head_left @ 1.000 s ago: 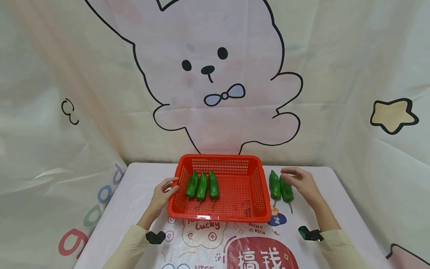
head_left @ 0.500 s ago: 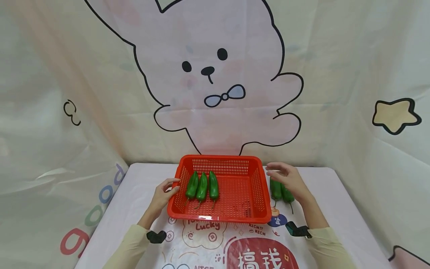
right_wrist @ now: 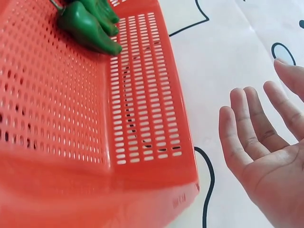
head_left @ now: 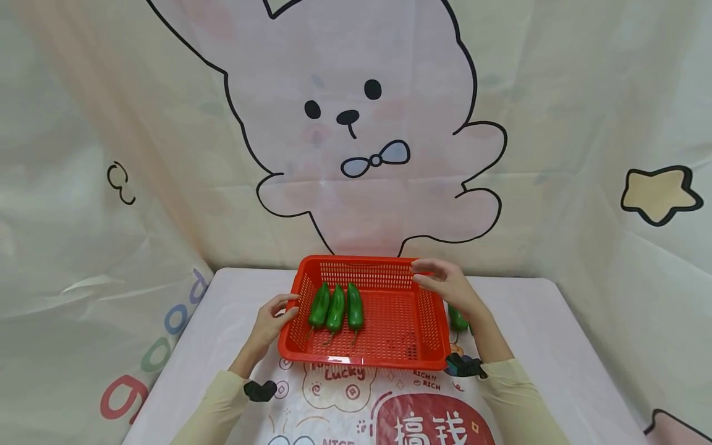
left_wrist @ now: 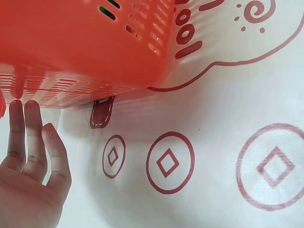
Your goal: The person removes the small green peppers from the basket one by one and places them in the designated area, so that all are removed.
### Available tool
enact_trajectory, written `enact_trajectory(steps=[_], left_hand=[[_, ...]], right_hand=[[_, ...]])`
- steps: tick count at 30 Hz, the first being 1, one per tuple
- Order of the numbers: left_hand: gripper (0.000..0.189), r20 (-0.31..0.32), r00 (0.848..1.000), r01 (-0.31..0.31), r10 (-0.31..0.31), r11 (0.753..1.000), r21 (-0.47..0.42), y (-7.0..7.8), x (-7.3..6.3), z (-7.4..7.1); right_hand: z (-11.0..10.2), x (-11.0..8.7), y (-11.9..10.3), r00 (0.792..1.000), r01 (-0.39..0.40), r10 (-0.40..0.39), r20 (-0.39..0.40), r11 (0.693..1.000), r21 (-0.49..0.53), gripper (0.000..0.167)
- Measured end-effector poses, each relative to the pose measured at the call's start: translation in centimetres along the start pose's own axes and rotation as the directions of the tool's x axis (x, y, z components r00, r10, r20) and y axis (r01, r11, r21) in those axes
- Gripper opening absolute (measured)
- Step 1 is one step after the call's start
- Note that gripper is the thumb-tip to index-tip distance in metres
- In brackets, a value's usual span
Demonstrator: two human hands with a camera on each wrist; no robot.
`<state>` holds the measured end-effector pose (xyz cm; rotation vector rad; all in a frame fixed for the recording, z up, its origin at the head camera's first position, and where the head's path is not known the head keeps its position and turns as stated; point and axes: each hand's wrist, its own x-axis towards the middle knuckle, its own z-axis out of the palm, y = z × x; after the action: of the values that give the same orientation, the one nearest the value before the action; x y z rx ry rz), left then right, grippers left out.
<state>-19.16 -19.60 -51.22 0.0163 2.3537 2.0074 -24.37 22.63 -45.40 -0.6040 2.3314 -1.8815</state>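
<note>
A red plastic basket point(head_left: 361, 361) with slotted walls stands on the table. Three green peppers point(head_left: 355, 307) lie side by side in its left half, stems toward the front. My left hand point(head_left: 269, 320) is at the left rim; the left wrist view shows straight fingers point(left_wrist: 33, 137) touching the outer wall. Over the back right corner of the basket is my right hand point(head_left: 449, 287), holding nothing. Its fingers are loosely bent and apart from the basket in the right wrist view. Outside the right wall, another green pepper point(head_left: 458, 319) shows in part, the right arm covering the area beside it.
A white printed cloth point(head_left: 345, 392) covers the table point(head_left: 528, 321). Behind it hangs a curtain point(head_left: 367, 204) with a cartoon animal, close to the basket's back rim. Further curtains stand along the left and right sides. Dark bands sit on both wrists.
My right hand has moved left, from above the two peppers outside to the basket's back right corner. One of those peppers is now hidden behind the arm. The left hand stays put.
</note>
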Motion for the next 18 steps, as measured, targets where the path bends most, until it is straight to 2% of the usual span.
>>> enact_trajectory(steps=[13,18], left_hand=[[0.035,-0.007,1.000,-0.017,0.017,1.000,0.002,-0.9,-0.1,0.0],[0.036,-0.010,1.000,-0.024,0.024,1.000,0.013,-0.9,-0.2,0.0]], right_hand=[[2.5,1.3,0.0,0.999,0.002,0.000,0.051,0.999,-0.032,0.040],[3.2,1.8,0.3,0.998,0.026,-0.022,0.061,0.998,-0.056,0.042]])
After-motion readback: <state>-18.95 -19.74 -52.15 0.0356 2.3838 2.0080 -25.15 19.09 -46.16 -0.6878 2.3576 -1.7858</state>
